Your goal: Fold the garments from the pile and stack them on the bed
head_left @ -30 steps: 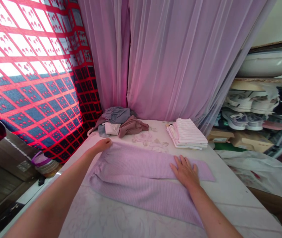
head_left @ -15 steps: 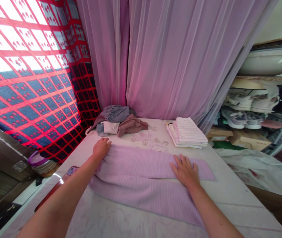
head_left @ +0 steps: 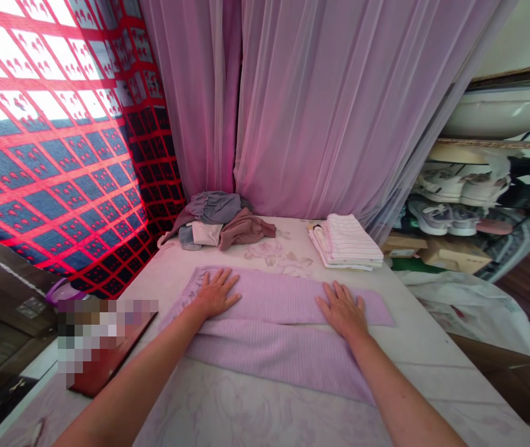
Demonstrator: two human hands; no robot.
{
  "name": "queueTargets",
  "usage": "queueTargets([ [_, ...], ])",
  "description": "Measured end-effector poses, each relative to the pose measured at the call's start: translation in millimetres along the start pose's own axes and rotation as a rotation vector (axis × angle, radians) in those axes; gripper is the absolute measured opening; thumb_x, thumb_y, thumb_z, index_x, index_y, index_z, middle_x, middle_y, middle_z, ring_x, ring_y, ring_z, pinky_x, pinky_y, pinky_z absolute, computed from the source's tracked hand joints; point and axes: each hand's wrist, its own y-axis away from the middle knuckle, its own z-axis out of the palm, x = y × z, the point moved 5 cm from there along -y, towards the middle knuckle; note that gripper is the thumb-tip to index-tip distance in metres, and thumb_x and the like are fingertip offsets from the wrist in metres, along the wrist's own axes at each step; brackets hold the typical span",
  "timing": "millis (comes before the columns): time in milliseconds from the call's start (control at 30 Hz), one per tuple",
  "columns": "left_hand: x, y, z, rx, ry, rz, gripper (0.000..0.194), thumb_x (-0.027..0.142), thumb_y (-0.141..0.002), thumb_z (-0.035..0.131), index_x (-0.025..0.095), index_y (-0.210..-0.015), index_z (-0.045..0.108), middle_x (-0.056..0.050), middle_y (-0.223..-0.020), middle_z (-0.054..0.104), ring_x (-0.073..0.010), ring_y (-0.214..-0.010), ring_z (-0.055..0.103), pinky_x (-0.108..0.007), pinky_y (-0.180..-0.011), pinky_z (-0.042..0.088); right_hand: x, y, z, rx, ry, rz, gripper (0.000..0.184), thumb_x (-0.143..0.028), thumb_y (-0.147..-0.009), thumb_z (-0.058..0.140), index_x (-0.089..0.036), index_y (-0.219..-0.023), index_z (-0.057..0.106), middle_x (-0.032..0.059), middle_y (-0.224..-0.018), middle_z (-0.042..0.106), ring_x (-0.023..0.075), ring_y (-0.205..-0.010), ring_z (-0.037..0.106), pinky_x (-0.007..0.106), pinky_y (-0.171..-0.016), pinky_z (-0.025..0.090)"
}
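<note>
Lilac ribbed pants lie spread sideways on the floral-covered table, gathered waistband to the left and legs to the right. My left hand rests flat on them near the waistband, fingers spread. Farther along the upper leg, my right hand also presses flat with its fingers apart. The two legs lie slightly apart, with a narrow gap between them near my right hand. My right forearm covers part of the lower leg.
A rumpled pile of clothes sits at the back left. Folded striped fabric is stacked at the back right. A red flat object, partly pixelated, lies at the left edge. Shoes fill a rack on the right, beside white plastic.
My left hand has moved right from the waistband corner and now lies flat with spread fingers. The waistband end looks smoother and straighter. My right hand stays on the upper leg.
</note>
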Motion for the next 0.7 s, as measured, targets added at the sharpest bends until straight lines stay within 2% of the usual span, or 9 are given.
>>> queueTargets([
  [300,0,-4,1.0,-0.026,-0.021,-0.022,0.066,0.062,-0.089,0.03,0.029,-0.146,0.03,-0.009,-0.156,0.022,-0.0319,-0.142,0.019,-0.062,-0.109,0.011,-5,14,-13,-0.054,-0.062,0.018,0.058,-0.048,-0.095,0.018,-0.026,-0.148,0.026,0.0066,-0.157,0.016,0.0247,-0.143,0.013,0.058,-0.11,0.013],
  [400,2,-5,-0.6,-0.055,-0.034,-0.026,0.067,0.062,-0.089,0.029,0.028,-0.147,0.028,-0.009,-0.156,0.021,-0.0321,-0.142,0.018,-0.062,-0.109,0.012,-4,24,-12,-0.098,-0.096,0.012,0.057,-0.047,-0.095,0.019,-0.025,-0.147,0.029,0.0066,-0.156,0.019,0.0241,-0.142,0.016,0.057,-0.11,0.015],
  [467,5,-5,-3.2,-0.057,-0.059,-0.05,0.069,0.062,-0.089,0.03,0.026,-0.147,0.029,-0.011,-0.156,0.022,-0.0324,-0.142,0.019,-0.062,-0.109,0.012,2,31,-16,-0.054,-0.143,0.044,0.057,-0.045,-0.095,0.019,-0.023,-0.146,0.031,0.0083,-0.155,0.024,0.0238,-0.141,0.021,0.056,-0.109,0.018],
  [567,6,-1,-12.5,0.017,-0.113,-0.097,0.07,0.063,-0.087,0.035,0.021,-0.143,0.038,-0.014,-0.154,0.026,-0.0331,-0.141,0.022,-0.06,-0.11,0.011,19,47,-23,0.079,-0.228,0.128,0.056,-0.043,-0.095,0.018,-0.022,-0.144,0.036,0.0091,-0.151,0.033,0.0218,-0.137,0.03,0.05,-0.109,0.025],
  [700,-7,25,-25.2,0.144,-0.098,-0.166,0.055,0.054,-0.091,0.034,0.022,-0.131,0.052,-0.011,-0.147,0.041,-0.0306,-0.137,0.032,-0.055,-0.111,0.018,51,81,-13,0.195,-0.248,0.238,0.052,-0.043,-0.092,0.026,-0.02,-0.131,0.052,0.009,-0.141,0.047,0.0216,-0.129,0.041,0.043,-0.106,0.03],
])
